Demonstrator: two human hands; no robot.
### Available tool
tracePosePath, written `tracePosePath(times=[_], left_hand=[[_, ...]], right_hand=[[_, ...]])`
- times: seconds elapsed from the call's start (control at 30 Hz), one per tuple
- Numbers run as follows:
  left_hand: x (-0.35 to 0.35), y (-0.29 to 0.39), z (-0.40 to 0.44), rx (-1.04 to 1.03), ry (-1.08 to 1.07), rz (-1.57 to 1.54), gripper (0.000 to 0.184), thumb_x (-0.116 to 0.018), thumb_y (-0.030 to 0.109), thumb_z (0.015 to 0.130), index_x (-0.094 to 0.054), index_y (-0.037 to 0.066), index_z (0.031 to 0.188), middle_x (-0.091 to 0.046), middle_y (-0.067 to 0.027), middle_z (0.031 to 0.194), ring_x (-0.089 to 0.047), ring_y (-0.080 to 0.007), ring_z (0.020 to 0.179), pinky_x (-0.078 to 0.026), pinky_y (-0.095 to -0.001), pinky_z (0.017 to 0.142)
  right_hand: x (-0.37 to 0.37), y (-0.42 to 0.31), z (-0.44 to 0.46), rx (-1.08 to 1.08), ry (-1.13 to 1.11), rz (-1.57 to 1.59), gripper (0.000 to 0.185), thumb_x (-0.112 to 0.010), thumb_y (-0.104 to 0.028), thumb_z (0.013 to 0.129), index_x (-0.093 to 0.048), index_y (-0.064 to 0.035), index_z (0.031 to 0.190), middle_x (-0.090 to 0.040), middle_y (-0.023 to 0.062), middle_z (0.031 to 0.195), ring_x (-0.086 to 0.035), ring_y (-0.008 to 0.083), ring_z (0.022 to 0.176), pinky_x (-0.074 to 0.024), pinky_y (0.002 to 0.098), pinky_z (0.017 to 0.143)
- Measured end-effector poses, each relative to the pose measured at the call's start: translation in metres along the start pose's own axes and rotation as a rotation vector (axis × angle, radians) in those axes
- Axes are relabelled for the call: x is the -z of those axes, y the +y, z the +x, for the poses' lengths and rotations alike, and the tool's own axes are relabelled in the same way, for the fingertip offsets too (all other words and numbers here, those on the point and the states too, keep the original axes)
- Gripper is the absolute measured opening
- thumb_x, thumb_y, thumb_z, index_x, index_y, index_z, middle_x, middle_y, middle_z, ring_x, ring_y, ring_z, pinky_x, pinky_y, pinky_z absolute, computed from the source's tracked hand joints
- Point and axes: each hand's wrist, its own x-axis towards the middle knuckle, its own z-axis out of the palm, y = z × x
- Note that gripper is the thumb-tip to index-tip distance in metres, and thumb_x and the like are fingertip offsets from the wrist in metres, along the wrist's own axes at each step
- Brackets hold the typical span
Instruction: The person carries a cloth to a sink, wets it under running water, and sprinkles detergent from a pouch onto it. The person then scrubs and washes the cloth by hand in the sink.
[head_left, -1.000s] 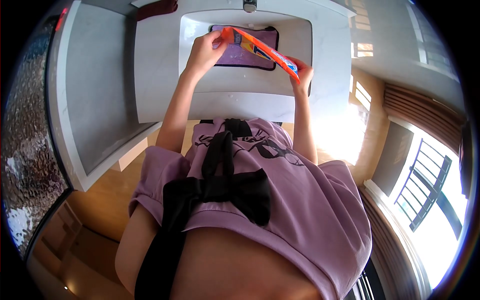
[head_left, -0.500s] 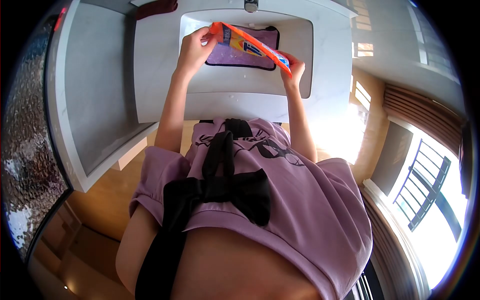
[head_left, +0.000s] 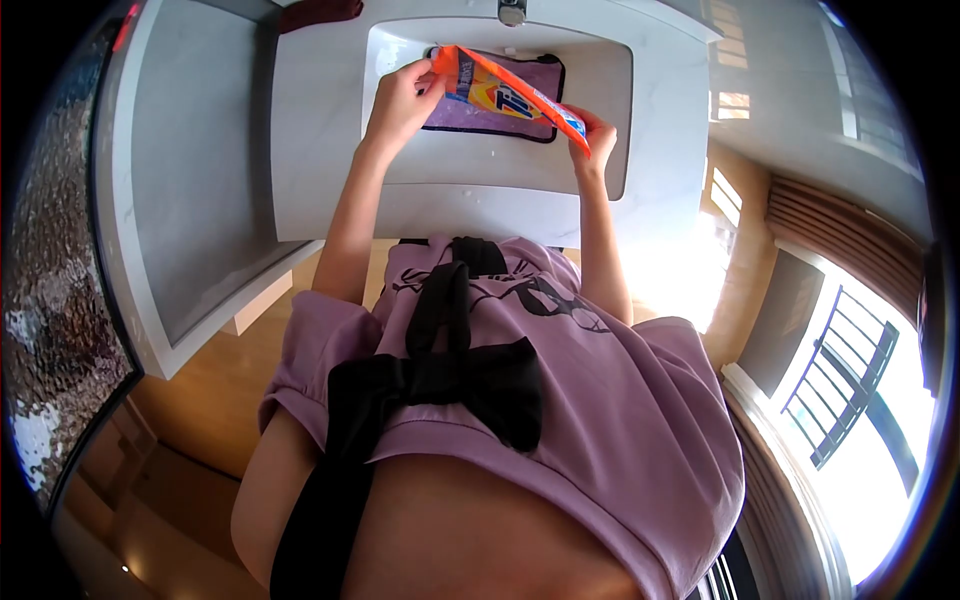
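An orange packet [head_left: 505,95] with blue and yellow print is stretched between my two hands above a white sink. My left hand [head_left: 405,105] pinches its upper left end. At the lower right end, my right hand [head_left: 596,143] is closed on the packet, its fingers partly hidden behind it. Beneath the packet, a purple cloth [head_left: 545,78] with a dark edge lies in the sink basin [head_left: 590,70]. The packet covers the middle of the cloth.
A faucet [head_left: 512,12] stands at the sink's far edge. A dark red cloth [head_left: 320,12] rests on the counter [head_left: 318,130] at the back left. To the left is a grey recessed surface [head_left: 205,170]; at the right, a barred window [head_left: 850,390].
The packet first shifts left and its printed face turns more into view; then it moves slightly right with both hands. Both hands keep their hold on it.
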Motion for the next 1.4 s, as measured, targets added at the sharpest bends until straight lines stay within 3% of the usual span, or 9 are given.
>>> tracePosePath(times=[0.03, 0.2, 0.27, 0.5, 0.57, 1.0, 1.07, 1.33, 1.4], left_hand=[[-0.003, -0.002, 0.001, -0.012, -0.014, -0.054, 0.018, -0.057, 0.009, 0.076, -0.058, -0.002, 0.090, -0.063, -0.0156, 0.086, -0.062, -0.0246, 0.084, -0.047, -0.0289, 0.073], [-0.021, -0.001, 0.008, -0.049, -0.049, -0.053, 0.019, -0.057, 0.008, 0.075, -0.058, -0.002, 0.091, -0.063, -0.0155, 0.086, -0.062, -0.0241, 0.083, -0.047, -0.0286, 0.074], [-0.023, 0.006, 0.010, -0.029, -0.077, -0.004, 0.018, -0.055, 0.006, 0.078, -0.056, -0.005, 0.092, -0.063, -0.0109, 0.085, -0.061, -0.0168, 0.081, -0.046, -0.0267, 0.077], [-0.026, 0.002, 0.019, -0.078, -0.065, 0.003, 0.021, -0.055, 0.006, 0.078, -0.056, -0.004, 0.096, -0.063, -0.0113, 0.086, -0.061, -0.0168, 0.082, -0.047, -0.0267, 0.077], [-0.024, 0.000, 0.020, -0.065, -0.048, -0.030, 0.022, -0.056, 0.008, 0.075, -0.059, -0.001, 0.094, -0.063, -0.0162, 0.087, -0.061, -0.0252, 0.083, -0.047, -0.0295, 0.075], [-0.024, -0.005, 0.019, -0.073, -0.041, -0.018, 0.022, -0.056, 0.010, 0.075, -0.058, -0.001, 0.094, -0.062, -0.0163, 0.088, -0.061, -0.0257, 0.084, -0.047, -0.0300, 0.075], [-0.026, -0.006, 0.020, -0.037, -0.112, 0.019, 0.024, -0.054, 0.007, 0.078, -0.055, -0.004, 0.101, -0.063, -0.0127, 0.091, -0.061, -0.0182, 0.084, -0.047, -0.0287, 0.080], [-0.026, -0.001, 0.030, -0.078, -0.039, -0.052, 0.024, -0.055, 0.005, 0.076, -0.056, -0.003, 0.099, -0.063, -0.0112, 0.090, -0.061, -0.0168, 0.084, -0.048, -0.0267, 0.078], [-0.026, -0.001, 0.036, -0.122, 0.045, -0.093, 0.022, -0.056, 0.009, 0.075, -0.058, 0.000, 0.095, -0.063, -0.0146, 0.086, -0.062, -0.0238, 0.082, -0.047, -0.0289, 0.073]], right_hand=[[0.004, 0.000, 0.000, 0.031, 0.027, 0.007, 0.017, -0.065, -0.006, 0.068, -0.066, 0.0022, 0.082, -0.065, 0.0096, 0.070, -0.060, 0.0111, 0.065, -0.0473, 0.0234, 0.063], [0.019, 0.015, 0.005, 0.004, 0.049, -0.006, 0.017, -0.065, -0.005, 0.068, -0.066, 0.0021, 0.083, -0.065, 0.0099, 0.071, -0.061, 0.0116, 0.066, -0.0474, 0.0238, 0.063], [0.021, 0.020, 0.007, -0.032, 0.067, 0.033, 0.017, -0.064, -0.005, 0.068, -0.066, 0.0018, 0.083, -0.065, 0.0101, 0.071, -0.061, 0.0118, 0.067, -0.0474, 0.0237, 0.063], [0.022, 0.017, 0.007, -0.027, 0.054, -0.021, 0.015, -0.063, -0.005, 0.069, -0.066, 0.0014, 0.083, -0.065, 0.0101, 0.072, -0.061, 0.0116, 0.067, -0.0472, 0.0235, 0.064], [0.019, 0.011, 0.005, -0.027, 0.071, 0.022, 0.013, -0.062, -0.005, 0.070, -0.066, 0.0010, 0.081, -0.065, 0.0102, 0.071, -0.061, 0.0112, 0.066, -0.0470, 0.0233, 0.063], [0.019, 0.015, 0.004, -0.019, 0.056, -0.006, 0.013, -0.064, -0.005, 0.070, -0.066, 0.0013, 0.081, -0.065, 0.0101, 0.068, -0.059, 0.0101, 0.063, -0.0464, 0.0225, 0.061], [0.020, 0.016, 0.004, -0.026, 0.058, 0.038, 0.015, -0.061, -0.003, 0.070, -0.066, 0.0028, 0.083, -0.065, 0.0105, 0.070, -0.059, 0.0113, 0.065, -0.0469, 0.0231, 0.063], [0.011, 0.027, 0.014, -0.036, 0.180, 0.203, 0.019, -0.054, 0.003, 0.071, -0.065, 0.0051, 0.086, -0.065, 0.0111, 0.076, -0.060, 0.0138, 0.070, -0.0475, 0.0245, 0.068], [0.005, 0.022, 0.017, -0.038, 0.192, 0.221, 0.019, -0.054, 0.003, 0.071, -0.065, 0.0052, 0.087, -0.065, 0.0110, 0.076, -0.059, 0.0138, 0.070, -0.0474, 0.0246, 0.068]])
